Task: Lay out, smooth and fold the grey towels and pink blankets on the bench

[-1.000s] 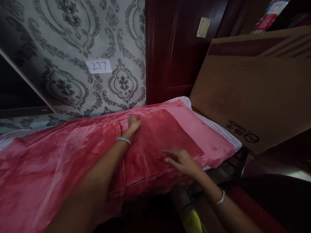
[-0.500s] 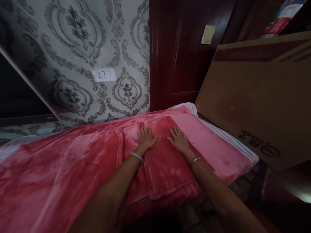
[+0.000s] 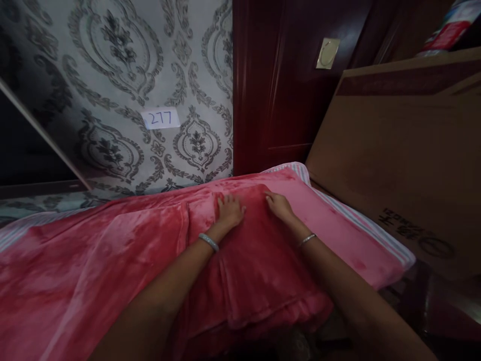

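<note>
A red plush blanket (image 3: pixel 263 271), folded over in layers, lies on a pink sheet-like plush layer (image 3: pixel 338 235) with striped edging. My left hand (image 3: pixel 231 211) rests on the upper left of the folded section, palm down and fingers apart, slightly blurred. At the far right corner of that same fold, my right hand (image 3: pixel 280 205) has its fingers curled in on the blanket's edge. Each wrist wears a silver bangle. To the left, more of the red blanket spreads out in loose, wrinkled folds.
A large cardboard box (image 3: pixel 398 150) stands at the right, with a labelled plastic bottle (image 3: pixel 451 27) above it. Behind the bedding are a patterned wall with a paper marked 277 (image 3: pixel 162 118) and a dark red wooden panel (image 3: pixel 278 90). A dark screen-like panel (image 3: pixel 30 135) stands left.
Both hands first came to lie flat, side by side, on the folded blanket. Since then the right hand's fingers have curled in at the fold's far corner; the left has barely shifted.
</note>
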Available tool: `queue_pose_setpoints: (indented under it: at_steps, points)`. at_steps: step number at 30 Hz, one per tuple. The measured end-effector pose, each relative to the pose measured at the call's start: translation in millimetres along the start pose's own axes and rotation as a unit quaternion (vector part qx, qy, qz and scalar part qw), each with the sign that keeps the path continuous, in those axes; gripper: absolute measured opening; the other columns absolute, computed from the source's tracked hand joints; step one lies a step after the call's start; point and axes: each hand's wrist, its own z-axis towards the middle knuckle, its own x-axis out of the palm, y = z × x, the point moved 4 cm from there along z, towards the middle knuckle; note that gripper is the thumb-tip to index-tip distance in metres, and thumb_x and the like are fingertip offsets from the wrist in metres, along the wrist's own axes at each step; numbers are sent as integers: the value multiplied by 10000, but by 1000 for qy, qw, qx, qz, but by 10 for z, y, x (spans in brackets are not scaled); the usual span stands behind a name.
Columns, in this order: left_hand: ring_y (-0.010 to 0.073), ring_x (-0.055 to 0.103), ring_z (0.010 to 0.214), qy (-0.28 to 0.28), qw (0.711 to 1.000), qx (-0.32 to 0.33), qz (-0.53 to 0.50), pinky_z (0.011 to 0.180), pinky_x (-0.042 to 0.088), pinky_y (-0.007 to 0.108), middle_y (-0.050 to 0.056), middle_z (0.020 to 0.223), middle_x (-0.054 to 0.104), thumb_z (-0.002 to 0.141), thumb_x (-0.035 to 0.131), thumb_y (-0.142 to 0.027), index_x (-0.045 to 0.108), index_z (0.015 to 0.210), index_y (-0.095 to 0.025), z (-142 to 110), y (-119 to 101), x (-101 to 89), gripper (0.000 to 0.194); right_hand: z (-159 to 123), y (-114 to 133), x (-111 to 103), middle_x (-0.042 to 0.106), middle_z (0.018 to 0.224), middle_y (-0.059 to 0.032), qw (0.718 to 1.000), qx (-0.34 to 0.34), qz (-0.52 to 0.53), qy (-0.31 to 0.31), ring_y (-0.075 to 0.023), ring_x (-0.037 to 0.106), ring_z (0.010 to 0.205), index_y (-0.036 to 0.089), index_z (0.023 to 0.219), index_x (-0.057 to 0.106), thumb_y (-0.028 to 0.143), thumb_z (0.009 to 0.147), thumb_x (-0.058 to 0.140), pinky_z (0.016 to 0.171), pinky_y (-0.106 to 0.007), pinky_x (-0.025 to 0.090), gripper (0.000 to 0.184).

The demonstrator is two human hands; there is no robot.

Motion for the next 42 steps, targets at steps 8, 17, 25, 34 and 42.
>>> queue_pose_setpoints:
  at_steps: [8,17,25,34,42]
  points:
    - [359,245,1575,1,1000,4,-4,1280,148,622,184,1676,335,1002,347,-460,397,1592,-140,415,-105,282,673,407,65,472,352,1665,-93,993,-66,-94,34,-258,277,1560,160,1602,412,328,1047,340,1258,-478,263,584]
    - [357,244,1576,32,999,-11,40,1278,102,614,178,1680,330,1000,322,-606,334,1630,-192,356,119,400,754,385,-78,699,267,1704,-69,989,-47,-119,68,-239,219,1580,226,1639,339,435,1087,267,1273,-463,209,594]
    - [414,228,1567,39,997,-70,15,1247,76,692,256,1658,323,989,541,-466,427,1551,-95,98,736,35,684,333,58,504,283,1698,-76,991,-42,-84,92,-239,226,1578,190,1636,343,394,1091,287,1285,-450,189,585]
    - [349,195,1594,42,996,66,-38,1290,139,592,189,1700,274,1020,395,-475,353,1609,-142,-477,-533,93,678,-210,-138,1,499,1582,-51,997,-40,-68,25,-230,429,1467,222,1544,515,246,1056,322,1212,-382,354,526]
    - [370,78,1611,60,991,116,7,1283,57,634,140,1733,194,998,379,-573,316,1638,-197,-969,-776,439,745,-925,-164,278,269,1704,-98,992,-24,-121,25,-297,215,1569,230,1627,363,363,1077,281,1212,-566,300,571]
